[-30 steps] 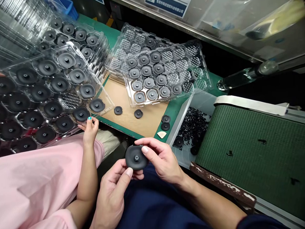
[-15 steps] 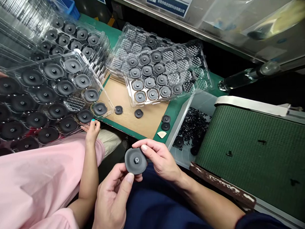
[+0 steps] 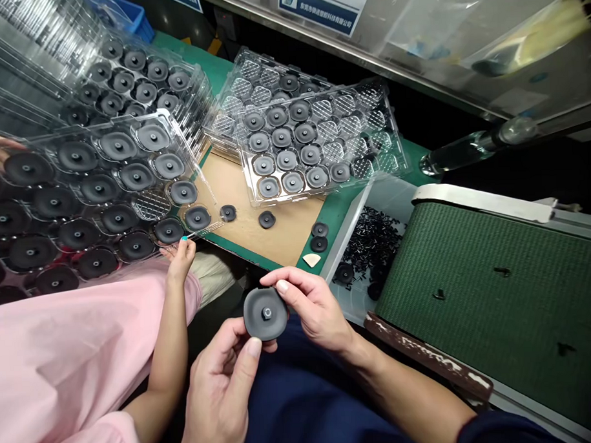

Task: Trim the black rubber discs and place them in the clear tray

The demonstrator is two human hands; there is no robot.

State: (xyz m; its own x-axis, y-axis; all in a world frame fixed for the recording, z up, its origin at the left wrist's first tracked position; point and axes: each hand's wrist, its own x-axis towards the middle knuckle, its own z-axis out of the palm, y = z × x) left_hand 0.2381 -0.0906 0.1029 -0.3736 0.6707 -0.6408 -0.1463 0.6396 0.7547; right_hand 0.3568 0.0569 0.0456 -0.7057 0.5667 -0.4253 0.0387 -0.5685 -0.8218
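Observation:
A black rounded disc (image 3: 265, 314) with a small raised hub faces up between my hands, above my dark blue clothing. My left hand (image 3: 222, 385) grips its lower left edge, thumb on the rim and fingers underneath. At the upper right edge, my right hand (image 3: 314, 306) pinches the same disc between thumb and fingers. Beyond them, two loose discs, one left (image 3: 228, 213) and one right (image 3: 267, 219), lie on and beside the brown board (image 3: 286, 238). Two more discs (image 3: 319, 244) sit near a pale wedge (image 3: 312, 260) on the green table edge.
At left, a person in pink holds a clear tray (image 3: 152, 206) of black discs. Partly filled trays (image 3: 322, 140) lie on the table. A bin (image 3: 347, 236) of small black pieces stands beside the green conveyor belt (image 3: 502, 305), which carries several small pieces.
The other person's tray has shifted slightly right and down. My hands still hold the disc, which has turned and moved very slightly. The view has shifted a little.

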